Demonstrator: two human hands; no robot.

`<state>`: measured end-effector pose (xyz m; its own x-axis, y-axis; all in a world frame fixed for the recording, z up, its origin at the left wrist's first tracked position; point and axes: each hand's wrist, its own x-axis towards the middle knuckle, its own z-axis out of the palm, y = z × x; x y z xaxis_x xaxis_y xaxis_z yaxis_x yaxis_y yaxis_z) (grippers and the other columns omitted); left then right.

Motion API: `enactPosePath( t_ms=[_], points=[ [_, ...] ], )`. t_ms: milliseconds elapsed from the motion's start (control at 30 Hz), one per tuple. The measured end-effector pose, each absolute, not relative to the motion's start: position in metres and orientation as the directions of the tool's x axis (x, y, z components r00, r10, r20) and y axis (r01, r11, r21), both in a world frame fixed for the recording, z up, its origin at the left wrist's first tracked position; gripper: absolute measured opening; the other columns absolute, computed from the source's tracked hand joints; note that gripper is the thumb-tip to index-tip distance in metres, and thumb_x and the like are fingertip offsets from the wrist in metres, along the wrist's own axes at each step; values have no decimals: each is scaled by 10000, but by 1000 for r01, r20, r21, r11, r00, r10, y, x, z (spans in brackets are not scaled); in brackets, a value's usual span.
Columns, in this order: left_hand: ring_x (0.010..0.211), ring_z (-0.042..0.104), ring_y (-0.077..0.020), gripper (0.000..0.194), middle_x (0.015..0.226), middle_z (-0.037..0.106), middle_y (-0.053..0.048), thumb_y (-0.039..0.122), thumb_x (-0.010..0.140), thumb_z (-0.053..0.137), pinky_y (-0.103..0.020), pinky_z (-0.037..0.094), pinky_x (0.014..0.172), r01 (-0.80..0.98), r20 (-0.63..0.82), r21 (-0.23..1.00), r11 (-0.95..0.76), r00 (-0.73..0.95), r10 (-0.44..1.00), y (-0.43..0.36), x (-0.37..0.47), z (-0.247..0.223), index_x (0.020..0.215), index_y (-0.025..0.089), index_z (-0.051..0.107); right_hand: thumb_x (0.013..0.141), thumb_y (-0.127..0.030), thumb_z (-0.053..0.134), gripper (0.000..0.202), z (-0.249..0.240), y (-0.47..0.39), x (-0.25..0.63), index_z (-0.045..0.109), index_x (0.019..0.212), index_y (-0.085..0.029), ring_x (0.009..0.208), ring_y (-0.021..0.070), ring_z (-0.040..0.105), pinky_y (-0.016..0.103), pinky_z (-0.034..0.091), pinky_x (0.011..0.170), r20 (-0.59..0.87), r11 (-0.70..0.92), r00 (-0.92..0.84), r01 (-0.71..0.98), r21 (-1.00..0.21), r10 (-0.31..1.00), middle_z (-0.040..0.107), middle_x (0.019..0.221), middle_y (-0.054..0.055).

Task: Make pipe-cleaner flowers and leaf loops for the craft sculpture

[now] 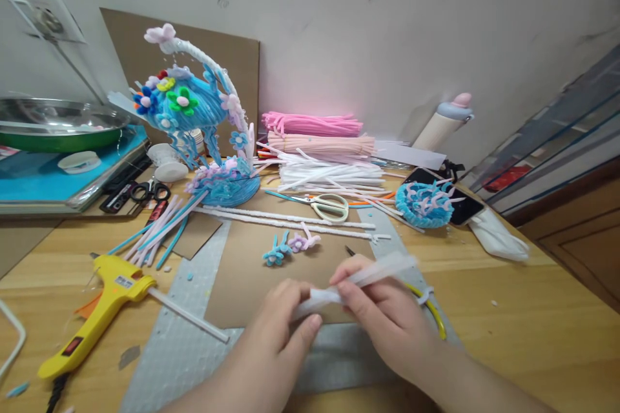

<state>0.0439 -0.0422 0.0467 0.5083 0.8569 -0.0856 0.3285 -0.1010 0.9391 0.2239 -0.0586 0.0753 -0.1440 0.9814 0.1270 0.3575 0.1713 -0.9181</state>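
While both of your hands meet over the lower part of the brown cardboard sheet (pixel 242 284), you hold the white chenille stems (pixel 322 297) between them. Your left hand (pixel 288 319) pinches their near end, its thumb and fingers closed narrowly around it. Your right hand (pixel 375 300) grips them farther along, thumb against fingertips, and the blurred free end slants up past your knuckles to the right. You can't tell how many stems there are.

Just beyond your hands, the small blue flowers (pixel 274 254) and the pale purple flowers (pixel 301 243) lie side by side on the cardboard. Behind them run two long white stems (pixel 290 216), with the cream-handled scissors (pixel 330 208) just past those. The cardboard rests on the gray mat (pixel 165 342), and a yellow loop (pixel 440 319) shows beside your right forearm.

To your left, the yellow glue gun (pixel 109 300) lies on its side with the clear glue stick (pixel 188 315) reaching over the mat. Farther back stands the blue chenille ornament (pixel 194 103) with its curved white arm. White, pale pink and bright pink stem bundles (pixel 320 145) lie near the wall. At your right, the round blue chenille piece (pixel 425 208) sits against the black phone (pixel 467 205).
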Motion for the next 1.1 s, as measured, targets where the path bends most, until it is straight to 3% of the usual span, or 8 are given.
enactPosePath(
  t_ms=[100,267,400,533,700,833,933,1100],
  points=[
    [1156,424,-234,244,1186,514,-55,243,847,496,-370,327,968,384,1,909,-160,383,924,-38,42,45,1088,266,526,922,-263,410,136,101,-61,232,544,913,-239,595,133,501,253,400,557,295,370,-223,555,-745,929,535,736,11],
    [1131,441,-242,214,1138,530,-68,211,834,500,-394,341,957,396,5,903,-167,378,926,-33,40,44,1043,247,530,923,-267,400,148,112,-52,227,513,837,-222,651,153,513,277,398,614,138,334,-326,681,-652,935,554,731,14],
    [1162,434,-243,292,1213,519,-86,232,844,508,-401,329,989,348,13,919,-183,439,899,-34,44,39,1136,238,516,922,-266,406,144,103,-46,223,514,841,-216,662,143,512,262,374,586,136,327,-321,677,-660,937,559,744,3],
    [1202,420,-236,349,1285,505,-89,285,885,459,-390,291,1033,170,87,964,-205,526,846,-36,52,43,1229,233,487,921,-252,411,145,101,-48,221,542,867,-217,723,141,550,254,414,651,163,349,-345,590,-728,924,591,796,7],
    [814,552,-177,290,838,626,-34,318,926,366,-274,423,798,94,56,987,-133,570,820,-40,56,51,839,196,613,917,-286,413,181,97,-52,211,535,808,-209,697,145,545,252,441,648,156,288,-288,504,-814,945,568,746,8],
    [850,545,-176,251,868,623,-21,340,919,384,-259,413,794,55,-16,998,-14,504,864,-42,53,50,876,201,590,903,-332,446,162,87,-52,200,518,1003,-227,810,159,579,300,485,753,88,119,-189,161,-980,978,597,908,42],
    [861,549,-171,241,895,630,-17,331,922,381,-251,406,794,56,-29,998,0,511,859,-41,50,51,893,203,583,838,-307,564,214,80,-50,196,491,1025,-234,872,156,589,313,493,797,9,-14,-195,-117,-993,981,600,958,42],
    [761,547,-165,250,807,634,-4,334,915,392,-235,399,697,209,-54,976,-68,530,846,-40,46,55,814,207,582,757,-238,641,256,75,-44,199,484,958,-216,679,109,585,249,505,686,-199,-252,-281,-167,-953,939,573,741,-32]
  ],
)
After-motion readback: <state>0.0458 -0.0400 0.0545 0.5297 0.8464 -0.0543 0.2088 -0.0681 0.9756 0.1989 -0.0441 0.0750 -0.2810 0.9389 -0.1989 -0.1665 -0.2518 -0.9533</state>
